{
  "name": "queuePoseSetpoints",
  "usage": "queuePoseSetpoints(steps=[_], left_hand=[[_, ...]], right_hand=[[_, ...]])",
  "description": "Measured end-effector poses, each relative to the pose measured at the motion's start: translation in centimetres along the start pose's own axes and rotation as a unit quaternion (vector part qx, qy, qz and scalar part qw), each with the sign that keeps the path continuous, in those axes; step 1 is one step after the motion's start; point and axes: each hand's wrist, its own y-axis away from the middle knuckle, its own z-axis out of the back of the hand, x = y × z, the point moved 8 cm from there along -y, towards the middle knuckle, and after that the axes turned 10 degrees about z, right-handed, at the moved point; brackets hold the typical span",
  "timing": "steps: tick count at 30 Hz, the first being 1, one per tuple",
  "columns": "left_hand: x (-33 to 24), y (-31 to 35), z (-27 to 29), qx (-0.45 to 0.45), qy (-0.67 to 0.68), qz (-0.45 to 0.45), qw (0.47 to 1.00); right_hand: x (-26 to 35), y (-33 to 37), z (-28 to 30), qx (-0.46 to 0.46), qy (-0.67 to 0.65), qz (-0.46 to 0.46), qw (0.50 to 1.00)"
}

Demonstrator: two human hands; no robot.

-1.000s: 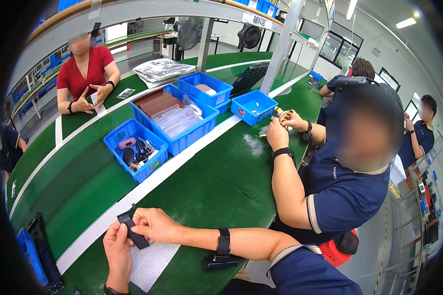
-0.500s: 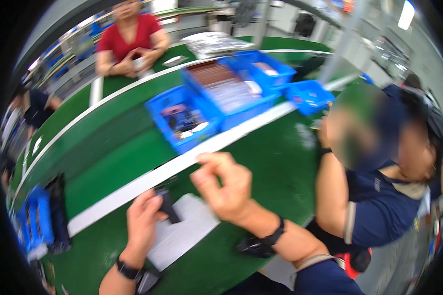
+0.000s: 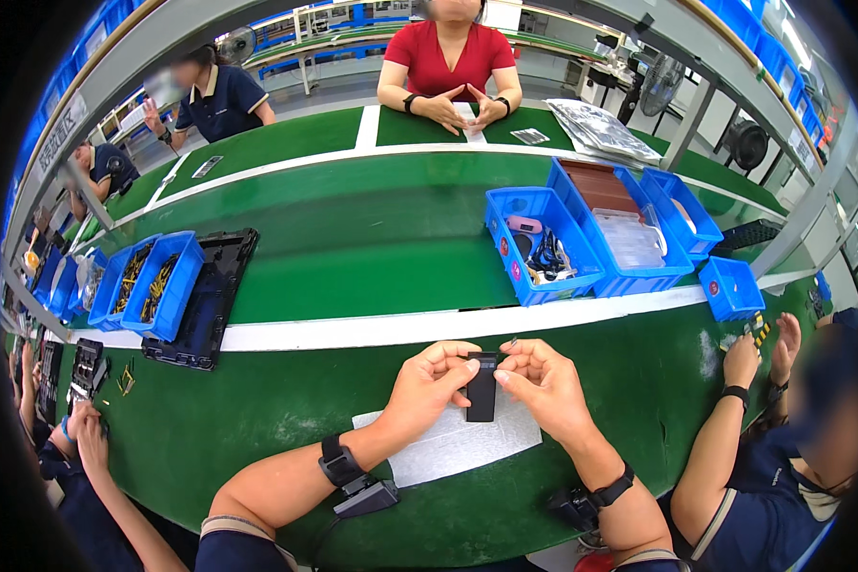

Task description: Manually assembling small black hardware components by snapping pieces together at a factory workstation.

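Note:
A flat black rectangular case (image 3: 481,398) is upright between my hands, with a small grey strip across its top end. My left hand (image 3: 436,381) is closed on its left edge, thumb on the front face. At the upper right corner of the case, my right hand (image 3: 541,383) is pinched, thumb against the edge. A tiny dark piece sticks up at its fingertips, too small to name. Beneath both hands a white sheet (image 3: 429,459) lies on the green table (image 3: 296,410).
Beyond a white strip (image 3: 353,332) stand blue bins (image 3: 543,238) at right with cables and clear plastic parts. At left are more blue bins (image 3: 162,296) and a black tray (image 3: 210,305). Co-workers' hands (image 3: 744,362) work close on my right, others on my left and across.
The view has swung level and to the left. My right hand, apart from the black case before, is now at its upper right corner. My left hand still holds the case.

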Motion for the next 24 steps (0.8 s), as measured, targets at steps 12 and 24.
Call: queuePoseSetpoints(steps=[12, 24], left_hand=[[-0.1, 0.2, -0.8, 0.030, -0.019, 0.003, 0.999], [-0.6, 0.4, -1.8, 0.033, -0.048, -0.034, 0.998]], right_hand=[[1.8, -0.2, 1.4, -0.025, 0.093, 0.025, 0.995], [6.8, 0.9, 0.1, 0.008, 0.361, 0.290, 0.886]])
